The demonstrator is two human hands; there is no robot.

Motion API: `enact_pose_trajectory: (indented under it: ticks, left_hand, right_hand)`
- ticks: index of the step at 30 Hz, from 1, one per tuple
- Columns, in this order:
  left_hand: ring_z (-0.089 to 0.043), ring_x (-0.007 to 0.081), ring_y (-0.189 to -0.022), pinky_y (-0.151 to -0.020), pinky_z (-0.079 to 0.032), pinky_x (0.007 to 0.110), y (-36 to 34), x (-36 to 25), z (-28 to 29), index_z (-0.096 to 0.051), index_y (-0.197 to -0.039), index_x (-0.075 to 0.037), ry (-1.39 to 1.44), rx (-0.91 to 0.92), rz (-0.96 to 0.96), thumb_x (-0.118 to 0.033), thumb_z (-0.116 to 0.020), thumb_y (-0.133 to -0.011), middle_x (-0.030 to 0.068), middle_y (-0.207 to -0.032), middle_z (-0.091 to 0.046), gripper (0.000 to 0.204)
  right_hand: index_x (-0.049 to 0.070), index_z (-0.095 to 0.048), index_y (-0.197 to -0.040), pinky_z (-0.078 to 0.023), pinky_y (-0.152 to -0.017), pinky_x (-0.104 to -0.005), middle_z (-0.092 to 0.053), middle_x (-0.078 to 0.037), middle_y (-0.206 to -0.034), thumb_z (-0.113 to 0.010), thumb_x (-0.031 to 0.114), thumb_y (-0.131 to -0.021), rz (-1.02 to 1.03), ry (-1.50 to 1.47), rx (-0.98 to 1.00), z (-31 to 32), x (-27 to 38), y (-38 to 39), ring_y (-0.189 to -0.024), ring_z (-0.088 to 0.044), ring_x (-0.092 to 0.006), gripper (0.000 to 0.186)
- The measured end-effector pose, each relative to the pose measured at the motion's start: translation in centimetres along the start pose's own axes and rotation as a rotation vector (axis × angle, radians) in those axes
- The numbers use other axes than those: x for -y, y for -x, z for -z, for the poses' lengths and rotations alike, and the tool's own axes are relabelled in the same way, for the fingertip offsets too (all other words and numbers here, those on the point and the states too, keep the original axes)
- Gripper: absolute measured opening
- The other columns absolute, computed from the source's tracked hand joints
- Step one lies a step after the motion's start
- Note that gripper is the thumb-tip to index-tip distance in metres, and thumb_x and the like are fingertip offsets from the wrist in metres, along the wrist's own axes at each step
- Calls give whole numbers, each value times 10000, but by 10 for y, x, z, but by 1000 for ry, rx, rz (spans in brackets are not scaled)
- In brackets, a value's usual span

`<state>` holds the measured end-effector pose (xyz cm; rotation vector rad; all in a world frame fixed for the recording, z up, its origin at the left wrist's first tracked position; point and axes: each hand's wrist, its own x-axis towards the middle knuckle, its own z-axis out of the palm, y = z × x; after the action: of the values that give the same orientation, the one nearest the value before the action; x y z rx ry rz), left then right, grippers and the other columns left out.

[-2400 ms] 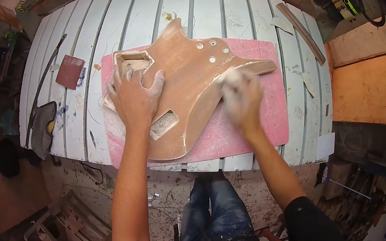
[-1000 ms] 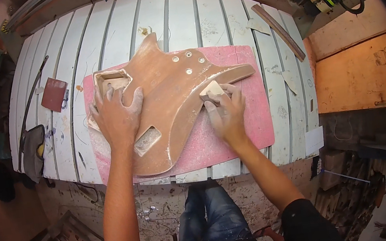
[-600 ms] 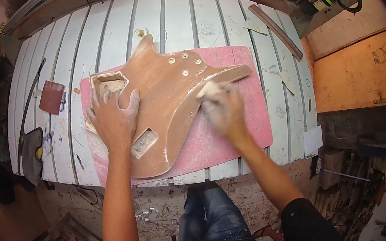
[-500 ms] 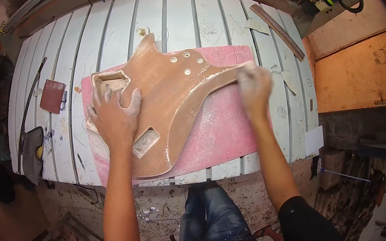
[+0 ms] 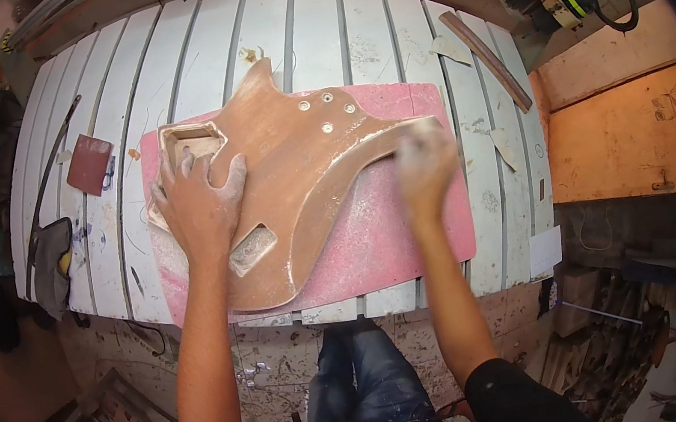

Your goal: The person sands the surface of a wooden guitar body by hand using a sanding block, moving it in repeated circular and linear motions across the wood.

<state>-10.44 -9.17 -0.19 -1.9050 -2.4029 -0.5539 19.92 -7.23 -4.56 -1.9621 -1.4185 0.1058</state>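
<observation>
A brown wooden electric guitar body [image 5: 277,176] lies flat on a pink sheet [image 5: 367,233]. White dust lines its curved edge, its cut-out cavities and several round screw holes. My left hand [image 5: 202,200], dusty at the fingers, presses flat on the body beside the upper-left cavity [image 5: 198,137], thumb spread apart. At the tip of the long horn on the right is my right hand [image 5: 427,166], smeared by motion. Its fingers look curled in against the horn's edge; whatever they hold is hidden in the blur.
Under the sheet is a white slatted table [image 5: 321,32]. A reddish-brown sandpaper piece [image 5: 90,165], a thin dark strip [image 5: 49,182] and a grey cloth [image 5: 53,260] lie to the left. A brown wooden strip [image 5: 488,60] and torn paper scraps [image 5: 504,149] lie to the right.
My right hand has moved left and slightly down along the horn, uncovering more of its tip. My left hand stays in place on the guitar body.
</observation>
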Motion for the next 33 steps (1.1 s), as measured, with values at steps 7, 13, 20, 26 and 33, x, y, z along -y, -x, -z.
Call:
enact_pose_trajectory:
  ticks: [7,13,20,26,33]
  left_hand:
    - [-372,361,-1528,-1242,-245,609,-1,-1,3,-779,-1206,-40,-5,50,30,-547,-653,-939,186,-1459,-643,586]
    - [-389,360,-1518,-1241,-249,605,-2,-3,3,-780,-1204,-45,-9,58,21,-551,-659,-935,185,-1446,-652,586]
    - [-394,353,-1515,-1239,-256,593,-1,0,3,-785,-1194,-50,-14,36,13,-552,-658,-934,181,-1445,-654,580]
    - [-392,353,-1515,-1233,-268,594,0,2,-5,-785,-1192,-59,-2,58,29,-562,-649,-935,181,-1443,-654,581]
    - [-511,373,-1399,-1232,-251,588,0,3,-2,-781,-1200,-50,-4,12,3,-611,-628,-944,191,-1383,-686,636]
  right_hand:
    - [71,-684,-1146,-473,-958,-545,-616,-202,-1178,-724,152,-909,351,-43,-53,7,-15,-4,-1089,-598,-385,254]
    - [65,-714,-1010,-471,-970,-510,-627,-217,-1181,-758,186,-876,301,-197,92,-13,30,58,-1125,-598,-378,186]
    - [87,-699,-1050,-481,-918,-539,-638,-152,-1146,-761,120,-868,474,-257,190,0,42,36,-1046,-594,-390,195]
    - [107,-725,-1062,-472,-947,-547,-653,-171,-1171,-771,141,-849,590,-439,292,16,68,131,-1129,-605,-392,220]
    - [132,-725,-1071,-437,-986,-507,-635,-189,-1243,-782,157,-846,568,-282,216,-4,43,57,-1166,-592,-367,233]
